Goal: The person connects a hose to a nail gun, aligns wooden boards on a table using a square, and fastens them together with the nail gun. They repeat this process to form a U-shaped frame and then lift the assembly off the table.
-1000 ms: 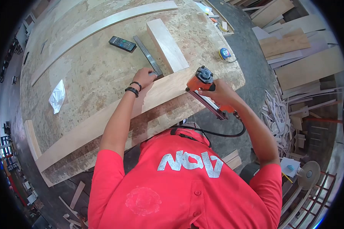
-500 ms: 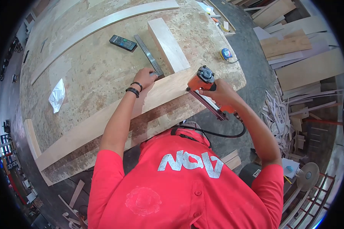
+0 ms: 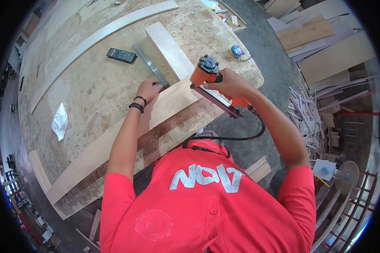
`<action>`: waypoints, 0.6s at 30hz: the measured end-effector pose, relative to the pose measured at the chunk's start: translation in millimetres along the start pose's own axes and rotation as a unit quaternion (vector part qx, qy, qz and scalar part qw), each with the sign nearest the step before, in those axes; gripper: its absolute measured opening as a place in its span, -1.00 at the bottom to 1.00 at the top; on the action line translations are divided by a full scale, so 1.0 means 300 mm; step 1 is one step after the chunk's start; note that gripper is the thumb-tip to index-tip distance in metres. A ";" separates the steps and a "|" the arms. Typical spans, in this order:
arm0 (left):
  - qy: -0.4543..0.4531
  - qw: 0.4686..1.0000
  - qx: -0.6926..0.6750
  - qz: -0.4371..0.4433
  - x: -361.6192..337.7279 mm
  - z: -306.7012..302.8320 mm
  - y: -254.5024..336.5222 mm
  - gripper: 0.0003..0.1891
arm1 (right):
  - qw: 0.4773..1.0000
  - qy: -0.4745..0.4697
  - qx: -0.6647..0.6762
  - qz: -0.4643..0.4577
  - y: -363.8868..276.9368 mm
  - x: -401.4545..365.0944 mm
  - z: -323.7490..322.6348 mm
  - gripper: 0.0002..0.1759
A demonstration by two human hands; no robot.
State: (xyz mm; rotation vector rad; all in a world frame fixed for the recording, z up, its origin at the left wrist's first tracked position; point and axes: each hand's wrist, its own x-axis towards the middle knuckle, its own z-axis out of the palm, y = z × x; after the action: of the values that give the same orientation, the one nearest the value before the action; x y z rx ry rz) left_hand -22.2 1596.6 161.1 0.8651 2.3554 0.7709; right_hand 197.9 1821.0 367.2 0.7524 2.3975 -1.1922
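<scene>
My left hand (image 3: 149,90) closes its fingertips on the short arm of a metal try square (image 3: 150,65), at the far edge of a long wooden board (image 3: 118,130). The square's ruled blade points away from me across the worktable (image 3: 93,86). My right hand (image 3: 230,83) grips an orange and black nail gun (image 3: 207,69) by its handle. Its nose is over the right end of the long board, close to a shorter wooden block (image 3: 169,48) that stretches away from that end. A black hose (image 3: 240,137) trails from the gun's rear.
A remote control (image 3: 121,55), a crumpled silvery wrapper (image 3: 59,121) and a long curved strip (image 3: 101,38) lie on the table. A blue tape measure (image 3: 237,51) sits near its right edge. Wood offcuts (image 3: 310,120), leaning panels (image 3: 331,61) and a fan (image 3: 347,177) stand on the right.
The whole view has shifted, so the table appears further left. The nail gun has moved slightly away from my body and left over the board's end. My left hand keeps its place at the square.
</scene>
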 end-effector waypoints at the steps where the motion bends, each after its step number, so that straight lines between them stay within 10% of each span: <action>1: 0.008 1.000 -0.001 0.004 0.000 0.003 -0.002 -0.60 | 1.000 -0.002 -0.001 -0.008 -0.002 0.007 0.002 -0.50; 18: 0.025 1.000 -0.010 0.002 -0.011 0.000 0.008 -0.59 | 1.000 -0.013 -0.022 -0.005 -0.047 0.057 0.018 -0.56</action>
State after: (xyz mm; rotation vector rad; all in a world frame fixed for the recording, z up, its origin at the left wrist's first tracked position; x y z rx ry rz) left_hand -19.1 1596.0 163.5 0.8503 2.3858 0.8256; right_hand 176.3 1814.5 363.8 0.7066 2.4011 -1.1429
